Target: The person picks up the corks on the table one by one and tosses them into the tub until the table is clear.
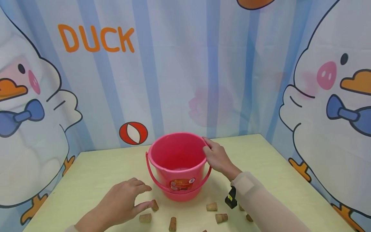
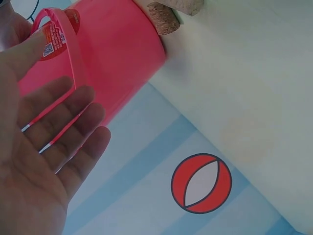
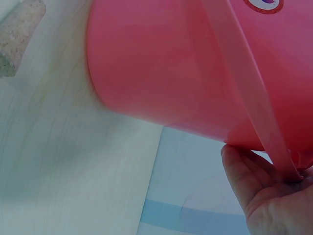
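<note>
A pink plastic bucket (image 1: pixel 179 174) stands upright on the table, its handle (image 1: pixel 154 180) hanging down across the front. My right hand (image 1: pixel 218 158) grips the bucket's rim on the right side; in the right wrist view, its fingers (image 3: pixel 239 171) lie against the wall beside the handle's joint. To the left of the bucket is my left hand (image 1: pixel 124 199), holding nothing, its fingers loosely extended and apart from the bucket. One cork (image 1: pixel 155 206) lies right at its thumb tip, and another cork (image 1: pixel 145 218) sits just below. Inside the bucket, only bare pink wall and bottom show.
More corks lie along the near side, among them an upright-pointing one (image 1: pixel 172 224) and two to the right, a paler cork (image 1: pixel 212 207) and a darker cork (image 1: pixel 221 218). Several are partly behind my right sleeve (image 1: pixel 266 199). A duck-print curtain (image 1: pixel 179 74) encloses the pale table (image 1: pixel 110 167).
</note>
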